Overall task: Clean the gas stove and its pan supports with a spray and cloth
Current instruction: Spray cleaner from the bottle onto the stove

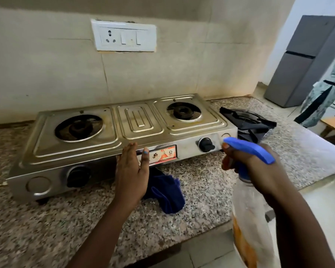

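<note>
A steel two-burner gas stove (139,122) stands on the granite counter with both burners bare. Its black pan supports (246,120) lie stacked on the counter just right of the stove. My right hand (259,167) grips a clear spray bottle (248,225) with a blue trigger head, its nozzle pointing at the stove's right front corner. My left hand (132,171) is flat and open, fingers together, hovering by the stove's front edge near the label. A dark blue cloth (166,192) lies crumpled on the counter in front of the stove, partly behind my left hand.
Granite counter (46,229) runs along a tiled wall with a white switch and socket plate (124,35). The counter's edge falls away at the lower right. A grey fridge (306,60) and patterned fabric (327,93) stand at the far right.
</note>
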